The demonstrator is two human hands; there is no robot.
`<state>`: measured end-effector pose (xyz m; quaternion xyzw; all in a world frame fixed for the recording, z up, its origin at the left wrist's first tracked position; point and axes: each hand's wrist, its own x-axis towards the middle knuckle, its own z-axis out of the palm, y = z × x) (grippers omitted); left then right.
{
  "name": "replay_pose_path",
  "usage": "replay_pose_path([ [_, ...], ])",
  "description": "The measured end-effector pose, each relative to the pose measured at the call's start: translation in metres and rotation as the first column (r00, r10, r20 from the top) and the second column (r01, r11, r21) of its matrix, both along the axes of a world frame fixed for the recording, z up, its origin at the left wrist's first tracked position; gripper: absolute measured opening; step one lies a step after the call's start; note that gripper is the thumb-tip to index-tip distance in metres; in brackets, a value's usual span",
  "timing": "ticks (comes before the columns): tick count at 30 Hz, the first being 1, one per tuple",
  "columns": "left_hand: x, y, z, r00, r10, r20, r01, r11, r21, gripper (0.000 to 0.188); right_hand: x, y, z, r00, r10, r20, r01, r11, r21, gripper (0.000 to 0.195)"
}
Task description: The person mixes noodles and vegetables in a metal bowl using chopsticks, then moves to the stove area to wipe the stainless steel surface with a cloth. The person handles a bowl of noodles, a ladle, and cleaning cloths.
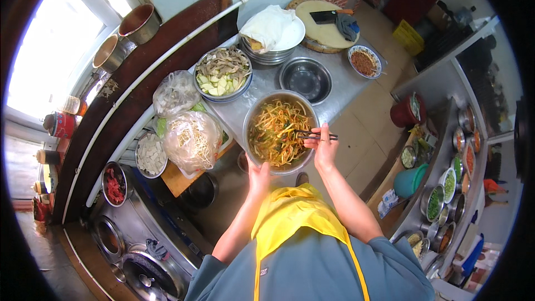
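Observation:
A steel bowl point(246, 144) is in front of me at the near edge of the metal table. My left hand point(258, 172) grips its near rim. Shredded vegetables point(278, 131), coated in a reddish-orange dressing with some green bits, fill much of the bowl. Dark chopsticks point(309, 135) are held in my right hand point(325, 148) at the bowl's right side, their tips among the shreds. Just behind stands a second metal basin point(306, 77) with nothing but a wet-looking bottom. To its left, a bowl of sliced mushrooms and pale green squash point(223, 71) rests on the table.
Plates with a white cloth point(269, 27) stand at the back, beside a round chopping board point(315, 29) bearing a cleaver point(324, 17). A patterned bowl of red sauce point(363, 62) sits near the table's right edge. Bagged bean sprouts point(192, 140) lie left; a prep counter point(443, 142) runs along the right.

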<state>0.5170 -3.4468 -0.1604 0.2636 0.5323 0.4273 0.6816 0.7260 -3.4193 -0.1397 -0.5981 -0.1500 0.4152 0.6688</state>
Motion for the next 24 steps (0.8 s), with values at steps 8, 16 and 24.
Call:
replay_pose_path([
  [8, -0.014, 0.003, -0.020, 0.994, 0.027, 0.108, -0.026, 1.000, -0.006, 0.070, 0.018, 0.008, 0.029, 0.996, 0.093, 0.016, -0.094, 0.993, 0.073, 0.046],
  [16, -0.013, -0.018, -0.039, 0.983, 0.098, 0.157, -0.090, 0.994, -0.054, 0.063, 0.023, -0.009, 0.040, 0.968, 0.189, 0.163, -0.202, 0.977, 0.070, 0.047],
  [24, -0.006, -0.020, -0.028, 0.993, 0.054, 0.105, -0.037, 0.986, -0.160, 0.067, 0.009, 0.006, 0.011, 0.968, 0.144, 0.204, -0.143, 0.990, -0.022, 0.042],
])
